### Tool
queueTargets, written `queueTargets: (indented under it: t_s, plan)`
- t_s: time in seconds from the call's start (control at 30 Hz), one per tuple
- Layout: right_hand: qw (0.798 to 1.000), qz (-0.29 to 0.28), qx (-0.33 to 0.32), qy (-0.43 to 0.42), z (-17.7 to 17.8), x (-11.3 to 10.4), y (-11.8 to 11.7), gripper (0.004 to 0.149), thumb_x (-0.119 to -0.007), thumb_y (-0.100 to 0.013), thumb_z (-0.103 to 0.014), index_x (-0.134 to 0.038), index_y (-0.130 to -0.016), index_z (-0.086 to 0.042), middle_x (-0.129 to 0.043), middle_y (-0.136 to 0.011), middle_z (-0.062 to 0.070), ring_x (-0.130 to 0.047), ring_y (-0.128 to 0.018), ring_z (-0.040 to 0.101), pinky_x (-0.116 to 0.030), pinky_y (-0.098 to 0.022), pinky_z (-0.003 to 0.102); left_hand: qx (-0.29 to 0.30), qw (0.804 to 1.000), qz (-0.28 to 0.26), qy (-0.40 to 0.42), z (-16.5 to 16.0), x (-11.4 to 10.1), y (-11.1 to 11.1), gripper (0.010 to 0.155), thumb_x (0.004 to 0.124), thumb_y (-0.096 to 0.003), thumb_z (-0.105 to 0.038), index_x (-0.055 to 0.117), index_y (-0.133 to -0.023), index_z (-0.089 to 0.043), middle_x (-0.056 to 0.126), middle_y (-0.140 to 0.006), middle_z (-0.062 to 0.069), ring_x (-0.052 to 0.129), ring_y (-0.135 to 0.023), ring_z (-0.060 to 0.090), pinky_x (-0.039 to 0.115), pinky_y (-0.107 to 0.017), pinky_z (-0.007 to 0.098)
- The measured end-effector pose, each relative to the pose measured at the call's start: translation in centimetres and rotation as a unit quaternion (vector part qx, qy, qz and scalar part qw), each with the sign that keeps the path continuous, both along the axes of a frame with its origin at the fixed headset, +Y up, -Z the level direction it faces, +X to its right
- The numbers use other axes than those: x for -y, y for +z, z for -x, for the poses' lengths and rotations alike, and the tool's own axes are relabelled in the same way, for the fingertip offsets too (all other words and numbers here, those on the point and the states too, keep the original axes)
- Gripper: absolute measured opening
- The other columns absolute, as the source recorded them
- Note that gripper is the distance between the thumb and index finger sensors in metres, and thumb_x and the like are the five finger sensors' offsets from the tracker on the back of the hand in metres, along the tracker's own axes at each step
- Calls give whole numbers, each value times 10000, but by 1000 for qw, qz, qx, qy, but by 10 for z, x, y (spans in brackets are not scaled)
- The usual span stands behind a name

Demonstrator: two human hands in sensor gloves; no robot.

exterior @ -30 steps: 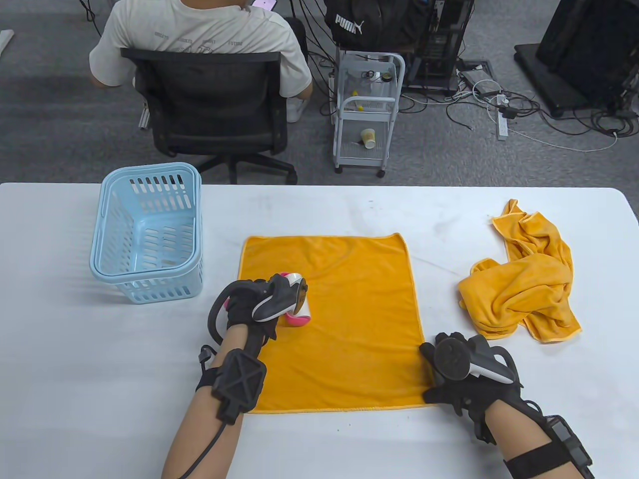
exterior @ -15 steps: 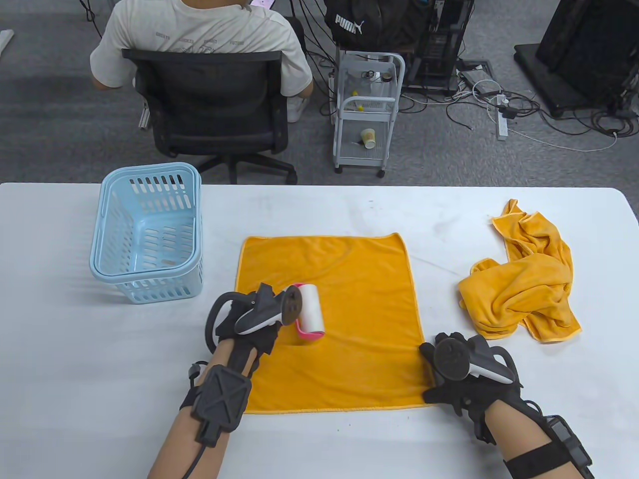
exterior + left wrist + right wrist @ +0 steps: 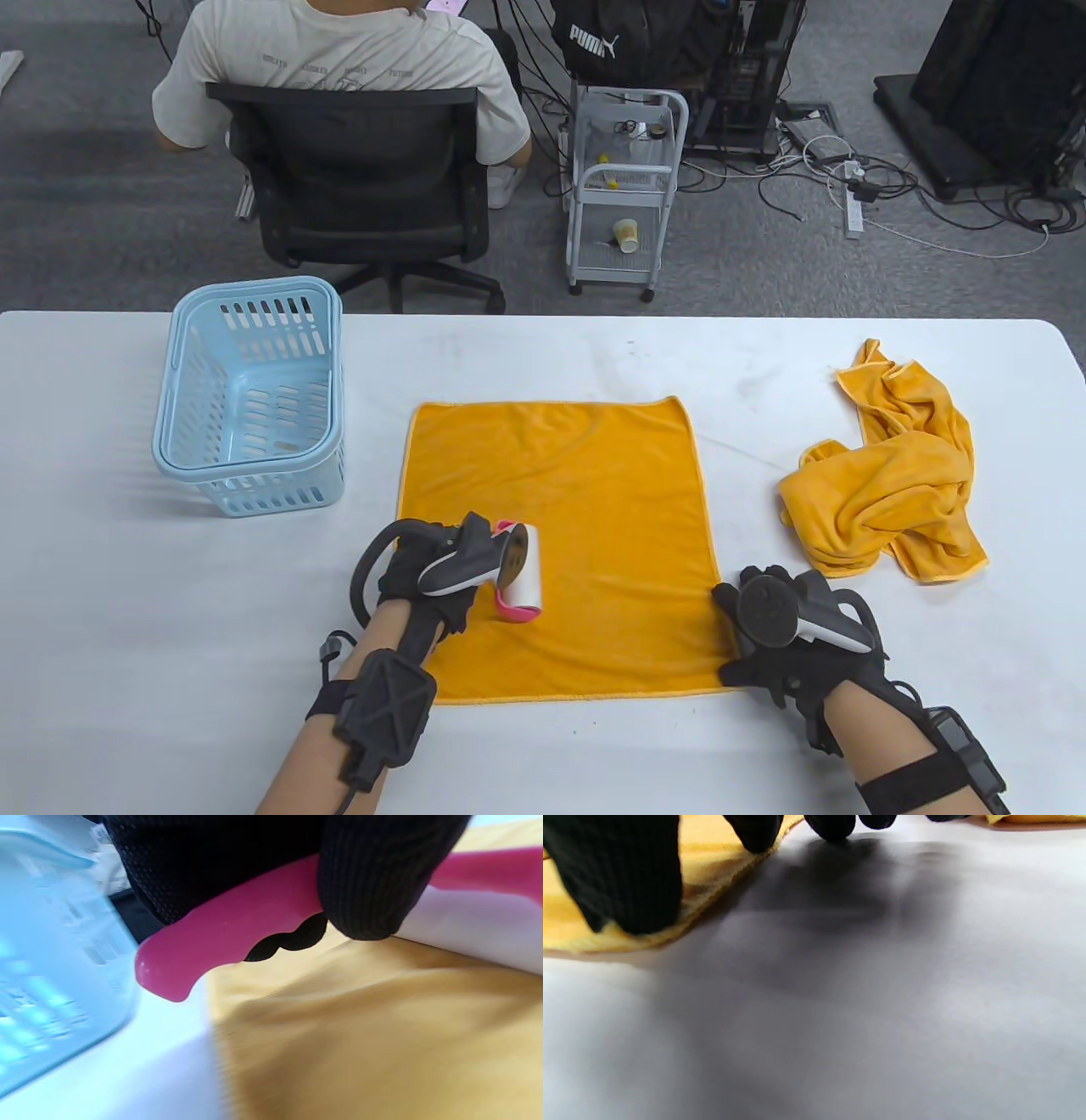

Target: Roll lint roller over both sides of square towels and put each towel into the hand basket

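Observation:
An orange square towel lies flat in the middle of the white table. My left hand grips the pink handle of a lint roller, whose white roll rests on the towel's near-left part. My right hand lies flat on the towel's near-right corner, fingertips pressing its hem. A second orange towel lies crumpled at the right. The light blue hand basket stands at the left with nothing visible inside.
Beyond the table's far edge a person sits in a black office chair with their back to me. A small white cart stands next to them, with cables on the floor at the right.
My left hand has drawn the lint roller toward me along the towel's left part. The right hand has stayed on the corner.

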State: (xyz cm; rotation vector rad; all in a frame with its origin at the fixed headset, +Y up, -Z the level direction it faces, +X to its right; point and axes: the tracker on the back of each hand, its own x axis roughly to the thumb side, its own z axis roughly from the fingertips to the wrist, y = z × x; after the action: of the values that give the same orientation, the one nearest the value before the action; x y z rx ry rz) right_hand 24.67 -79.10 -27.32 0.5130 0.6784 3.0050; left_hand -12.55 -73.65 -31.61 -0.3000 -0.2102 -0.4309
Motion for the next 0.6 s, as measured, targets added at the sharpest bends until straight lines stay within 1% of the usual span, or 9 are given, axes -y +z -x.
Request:
queueTargets:
  t_s: [0.07,0.13,0.17,0.23,0.33,0.47,0.53,0.6]
  plan:
    - [1000,0,-1,2,0,0,0,947,-869,-414,-602,-394,-1139,-220,-326,-1157,238,-299,-1036,542,-432,-677,734,-24,999,-1,-31,22,-2,3,581,873,-432,-406,665,-974,-405,872,-961,-97,971,-868,260,775,-678,540]
    - [1000,0,-2,2,0,0,0,944,-868,-416,-601,-396,-1138,-221,-326,-1158,240,-299,-1037,541,-432,-676,735,-34,998,-7,-54,35,-4,8,581,873,-432,-407,669,-976,-397,866,-966,-98,968,-874,260,777,-679,541]
    - [1000,0,-2,3,0,0,0,945,-868,-414,-602,-396,-1138,-221,-326,-1157,239,-298,-1037,541,-433,-675,735,-33,998,-8,-54,37,-5,10,579,868,-437,-410,666,-979,-395,862,-966,-98,964,-876,257,779,-675,539]
    - [1000,0,-2,2,1,1,0,946,-868,-415,-601,-394,-1139,-219,-325,-1158,239,-299,-1036,541,-432,-676,735,-32,999,-3,-21,37,-8,15,576,869,-441,-415,664,-978,-387,856,-965,-96,962,-866,256,778,-676,535]
    - [1000,0,-2,2,1,1,0,946,-868,-414,-602,-395,-1138,-220,-325,-1158,237,-299,-1036,542,-432,-676,734,11,998,6,66,11,-12,29,587,862,-445,-429,642,-986,-373,845,-965,-89,964,-856,251,790,-666,522]
    - [1000,0,-2,2,1,1,0,946,-867,-414,-603,-392,-1138,-223,-325,-1157,237,-301,-1035,542,-433,-676,734,88,985,24,149,-47,-9,48,600,866,-436,-450,641,-985,-362,854,-951,-83,984,-827,235,819,-644,498]
    - [1000,0,0,0,1,1,0,945,-867,-414,-603,-392,-1137,-223,-322,-1157,236,-300,-1037,539,-432,-676,734,112,979,38,164,-69,-2,54,602,868,-433,-458,645,-983,-355,859,-944,-78,993,-814,232,832,-633,486]
    - [1000,1,1,-1,0,1,0,944,-867,-414,-603,-391,-1137,-226,-320,-1157,235,-300,-1037,538,-433,-676,734,124,978,45,159,-81,5,56,604,865,-431,-463,647,-983,-353,863,-940,-74,998,-804,231,836,-628,483]
